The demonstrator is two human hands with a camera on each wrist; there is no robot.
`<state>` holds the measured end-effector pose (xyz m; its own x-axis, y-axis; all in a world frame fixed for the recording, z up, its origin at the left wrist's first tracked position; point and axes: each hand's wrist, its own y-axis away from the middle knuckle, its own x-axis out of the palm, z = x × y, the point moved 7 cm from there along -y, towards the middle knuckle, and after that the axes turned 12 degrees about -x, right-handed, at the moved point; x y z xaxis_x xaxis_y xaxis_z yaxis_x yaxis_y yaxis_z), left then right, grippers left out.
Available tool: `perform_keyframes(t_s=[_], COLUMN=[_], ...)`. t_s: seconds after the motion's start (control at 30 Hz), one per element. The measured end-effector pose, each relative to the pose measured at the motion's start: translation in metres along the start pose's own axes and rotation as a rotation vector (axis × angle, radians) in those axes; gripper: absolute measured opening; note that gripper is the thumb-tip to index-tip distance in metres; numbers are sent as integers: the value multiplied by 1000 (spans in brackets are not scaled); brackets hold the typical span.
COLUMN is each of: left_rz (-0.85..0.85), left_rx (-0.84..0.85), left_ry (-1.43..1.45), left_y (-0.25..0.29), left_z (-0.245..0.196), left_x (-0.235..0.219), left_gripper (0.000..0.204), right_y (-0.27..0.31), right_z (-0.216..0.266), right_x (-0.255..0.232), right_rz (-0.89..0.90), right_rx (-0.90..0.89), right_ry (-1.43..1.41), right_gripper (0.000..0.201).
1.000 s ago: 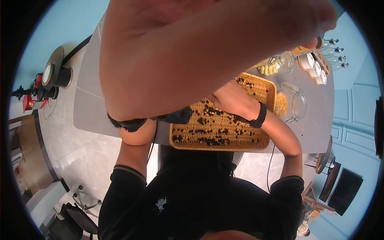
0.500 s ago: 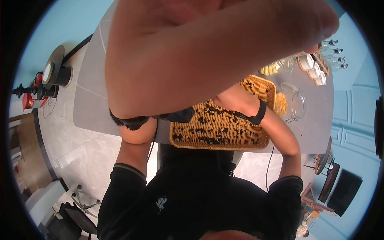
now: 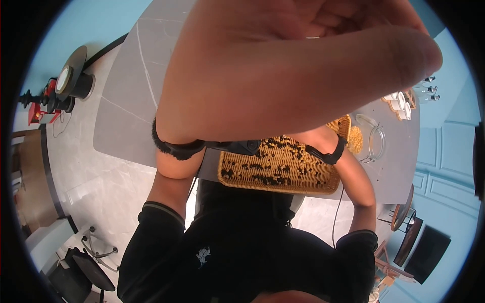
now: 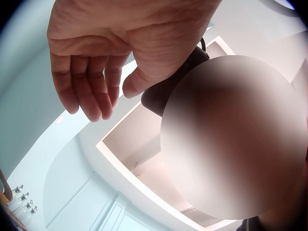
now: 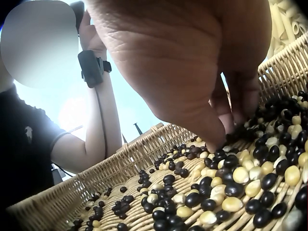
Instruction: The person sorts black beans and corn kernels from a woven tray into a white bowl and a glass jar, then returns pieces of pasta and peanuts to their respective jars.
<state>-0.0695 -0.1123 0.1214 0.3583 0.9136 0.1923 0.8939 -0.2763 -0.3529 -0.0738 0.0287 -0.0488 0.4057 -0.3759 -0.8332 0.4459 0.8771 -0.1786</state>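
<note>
My left hand [image 3: 298, 86] is raised close to the head camera and hides much of the table. In the left wrist view its loosely bent fingers [image 4: 89, 91] hold nothing, with the thumb beside a dark device [image 4: 178, 82] at the blurred head. My right hand [image 5: 192, 62] reaches down into a wicker basket [image 3: 278, 189], its fingertips among the beans. Black beans [image 5: 262, 217] and pale yellow beans [image 5: 232, 204] lie mixed across the basket floor. In the head view, the left hand covers the right hand's fingers.
Right of the basket are a pale yellow heap [image 3: 355, 140] and an open glass jar [image 3: 376, 143] on the grey table [image 3: 121, 121]. White cups [image 3: 399, 103] and glass bottles [image 3: 429, 90] stand farther back. Tube pasta [image 5: 284, 24] shows behind the basket.
In the head view my left hand has shifted right and slightly down, showing more of its curled fingers. The right hand stays in the basket, and the scene has shifted slightly.
</note>
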Motion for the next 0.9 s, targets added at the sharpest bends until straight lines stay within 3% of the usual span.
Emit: perform_keyframes(t_s=[0.23,0.43,0.57,0.9], left_rz=[3,6,10,8], left_rx=[8,17,16,16], left_ry=[-4,-18,-19,-27], left_y=[2,1,0,-1], left_z=[-3,-5,-7,-7], left_x=[3,5,6,8], left_gripper=[42,42,43,44], right_y=[-1,3,3,5], right_z=[16,8,15,21], right_x=[2,4,8,0], right_rz=[18,32,42,128], right_rx=[-80,-36,-120,-97], right_ry=[189,235,298,263], right_gripper=[23,27,28,28])
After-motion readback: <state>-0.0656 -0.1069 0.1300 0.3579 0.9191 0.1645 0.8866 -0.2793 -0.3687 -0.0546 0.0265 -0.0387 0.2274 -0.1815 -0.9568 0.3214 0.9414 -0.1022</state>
